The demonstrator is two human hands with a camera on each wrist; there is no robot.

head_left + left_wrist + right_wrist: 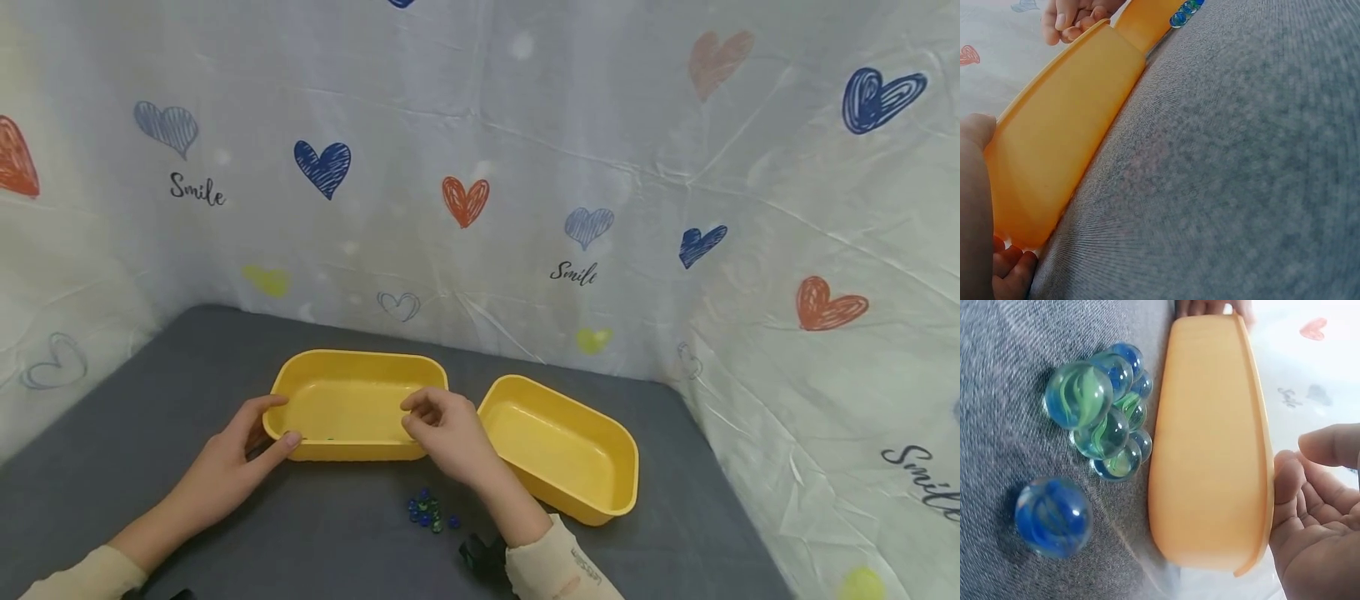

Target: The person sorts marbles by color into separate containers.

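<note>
My left hand grips the left end of a yellow plastic tub, thumb at the front rim and fingers round the end. Over that tub's right end is my right hand, its fingers loosely bent. In the right wrist view the thumb stands apart from the fingers, and nothing shows between them. Several blue and green glass marbles lie in a cluster on the cloth before the tub, with one blue marble a little apart. Small dark specks show inside the tub's front edge, its floor there being hidden.
A second yellow tub sits angled at the right, beyond my right forearm. Dark grey cloth covers the table. Behind hangs a pale curtain printed with hearts. A dark object is partly visible by the right sleeve.
</note>
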